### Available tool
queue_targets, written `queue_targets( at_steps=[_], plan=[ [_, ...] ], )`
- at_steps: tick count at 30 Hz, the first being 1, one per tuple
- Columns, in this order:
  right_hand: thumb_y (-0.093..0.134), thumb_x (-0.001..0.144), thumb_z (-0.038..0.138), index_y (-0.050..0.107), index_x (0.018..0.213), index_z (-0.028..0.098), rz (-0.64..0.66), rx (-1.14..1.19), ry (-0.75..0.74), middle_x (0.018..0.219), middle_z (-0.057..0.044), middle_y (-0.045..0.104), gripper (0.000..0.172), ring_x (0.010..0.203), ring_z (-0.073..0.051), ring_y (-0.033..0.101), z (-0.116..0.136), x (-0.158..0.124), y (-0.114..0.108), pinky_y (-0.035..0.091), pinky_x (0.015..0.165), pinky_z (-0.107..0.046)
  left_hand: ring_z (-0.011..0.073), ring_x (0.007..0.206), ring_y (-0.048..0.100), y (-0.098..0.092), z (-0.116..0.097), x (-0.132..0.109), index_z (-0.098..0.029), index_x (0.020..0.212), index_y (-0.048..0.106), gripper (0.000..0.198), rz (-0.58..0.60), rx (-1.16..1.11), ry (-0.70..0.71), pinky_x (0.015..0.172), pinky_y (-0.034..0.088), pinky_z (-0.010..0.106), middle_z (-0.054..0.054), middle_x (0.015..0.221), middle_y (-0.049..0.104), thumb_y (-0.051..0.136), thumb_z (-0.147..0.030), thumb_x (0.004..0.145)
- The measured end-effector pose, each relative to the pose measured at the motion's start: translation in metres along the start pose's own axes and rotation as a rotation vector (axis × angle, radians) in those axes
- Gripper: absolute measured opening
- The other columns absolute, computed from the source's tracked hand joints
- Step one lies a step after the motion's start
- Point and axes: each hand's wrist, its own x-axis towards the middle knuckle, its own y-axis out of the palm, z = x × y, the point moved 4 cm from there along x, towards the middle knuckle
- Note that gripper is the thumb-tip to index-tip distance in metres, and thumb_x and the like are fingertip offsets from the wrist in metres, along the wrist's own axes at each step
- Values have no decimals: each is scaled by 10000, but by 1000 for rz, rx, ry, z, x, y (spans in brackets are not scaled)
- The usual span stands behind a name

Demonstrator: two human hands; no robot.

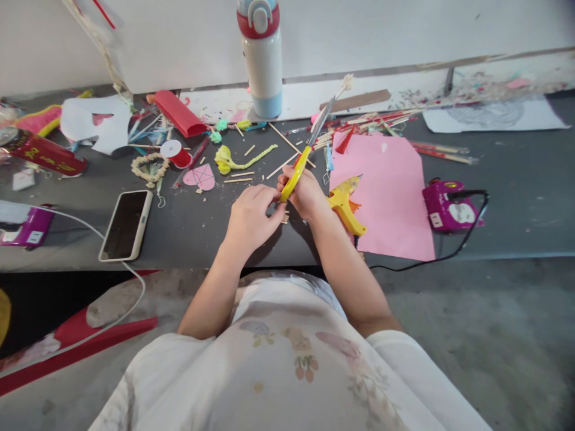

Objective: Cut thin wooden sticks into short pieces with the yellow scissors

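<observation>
My right hand (307, 196) is closed around the yellow-handled scissors (296, 175), whose blades point up and away over the table. My left hand (250, 214) is closed just to the left, thumb and fingertips close together near the scissor handle. Anything between those fingertips is too small or hidden to make out. Short cut pieces of wooden stick (285, 217) lie on the table under the hands. Beyond them are longer wooden sticks (281, 166) and a yellow braided yarn flower (227, 160). A yellow glue gun (345, 206) rests beside my right wrist.
Pink paper (393, 203) lies under the glue gun. A purple box (453, 209) with a black cord is at right, a phone (126, 226) with a white cable at left. Behind stand a water bottle (265, 72) and a red thread spool (179, 157). Craft scraps line the back.
</observation>
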Motion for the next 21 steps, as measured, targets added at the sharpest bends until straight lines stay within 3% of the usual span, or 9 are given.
queue_targets(
  at_steps=[12, 21],
  plan=[
    [607, 797, 348, 380, 689, 203, -5, -9, 1, 574, 62, 416, 290, 494, -64, 418, -2, -1, 1, 354, 494, -223, 143, 699, 528, 7, 1, 2, -199, 704, 506, 84, -68, 69, -56, 660, 401, 270, 5, 704, 575, 569, -226, 753],
    [594, 812, 332, 363, 664, 205, 13, -23, -3, 565, 61, 399, 302, 475, -62, 394, -2, 1, 0, 330, 490, -230, 145, 704, 532, 6, 0, 4, -199, 708, 520, 115, -63, 65, -71, 657, 400, 271, 6, 716, 590, 599, -260, 765]
  ],
)
